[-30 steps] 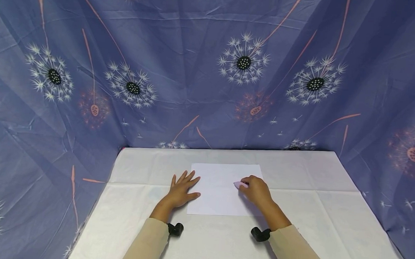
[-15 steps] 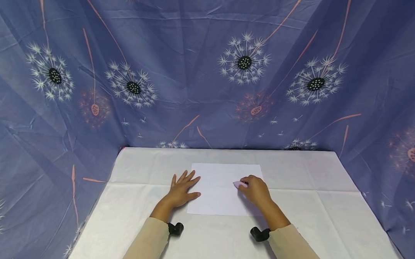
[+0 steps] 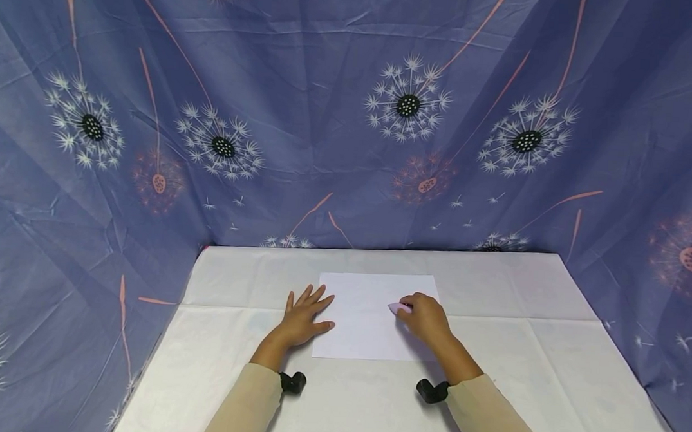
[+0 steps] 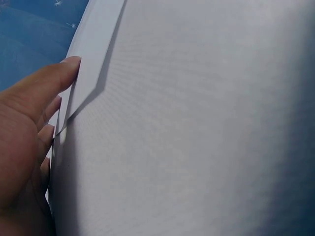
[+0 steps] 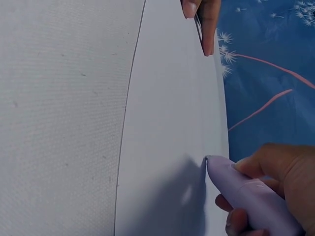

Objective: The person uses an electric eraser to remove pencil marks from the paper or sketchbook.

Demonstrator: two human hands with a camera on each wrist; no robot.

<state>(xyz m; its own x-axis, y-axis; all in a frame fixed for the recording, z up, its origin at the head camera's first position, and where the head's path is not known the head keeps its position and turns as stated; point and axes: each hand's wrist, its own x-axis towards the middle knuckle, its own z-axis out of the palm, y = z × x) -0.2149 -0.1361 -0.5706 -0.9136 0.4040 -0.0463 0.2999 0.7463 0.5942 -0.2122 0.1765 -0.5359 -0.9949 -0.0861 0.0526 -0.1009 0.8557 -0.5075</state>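
A white sheet of paper (image 3: 358,336) lies flat on the table in the head view. My left hand (image 3: 299,322) rests with spread fingers on its left edge; in the left wrist view the thumb (image 4: 69,71) presses near the sheet's corner. My right hand (image 3: 428,317) grips a lilac utility knife (image 5: 251,199) above the right half of the sheet. In the right wrist view, thumb and fingers curl round its body, and its small metal tip meets the paper. The palm side of the right hand is hidden in the head view.
A white cloth (image 3: 349,403) with fold creases covers the table. Behind and at both sides hangs a blue curtain (image 3: 304,111) printed with dandelions. Black wrist-camera mounts (image 3: 293,382) sit on both wrists, below beige sleeves (image 3: 245,405).
My right hand has slid very slightly to the left with the utility knife. The left hand and the paper stay where they were.
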